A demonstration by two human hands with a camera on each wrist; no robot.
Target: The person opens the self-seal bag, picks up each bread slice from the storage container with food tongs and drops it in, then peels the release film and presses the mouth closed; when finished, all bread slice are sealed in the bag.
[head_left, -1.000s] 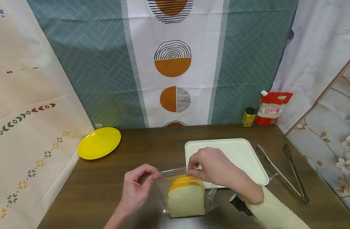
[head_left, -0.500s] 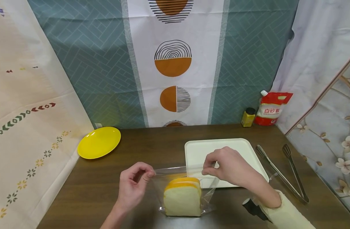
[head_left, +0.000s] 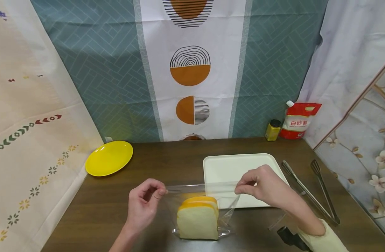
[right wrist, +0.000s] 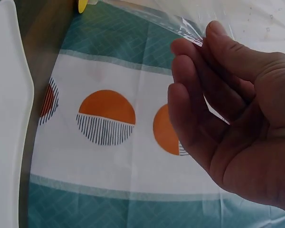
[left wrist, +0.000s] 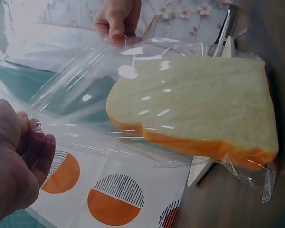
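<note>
A clear plastic bag [head_left: 225,204] stands on the brown table [head_left: 101,210] with slices of bread [head_left: 197,222] inside, pale faces and orange crusts. My left hand [head_left: 145,204] pinches the left end of the bag's top edge. My right hand [head_left: 263,185] pinches the right end, and the top edge is stretched between them. In the left wrist view the bread [left wrist: 199,107] lies behind the film of the bag [left wrist: 80,95], my left hand [left wrist: 19,156] near and the right hand [left wrist: 118,19] far. The right wrist view shows my right hand [right wrist: 228,109] holding the bag edge [right wrist: 187,26].
A white tray [head_left: 239,166] lies just behind the bag, under my right hand. Metal tongs [head_left: 315,190] lie right of it. A yellow plate [head_left: 109,157] sits at the back left. A small yellow jar [head_left: 272,129] and a red-and-white pouch [head_left: 298,120] stand against the back wall.
My right hand has slid rightward along the bag's top edge, away from the left hand, which shifted slightly left. The stretched edge is now longer, and the bread sits a little further left.
</note>
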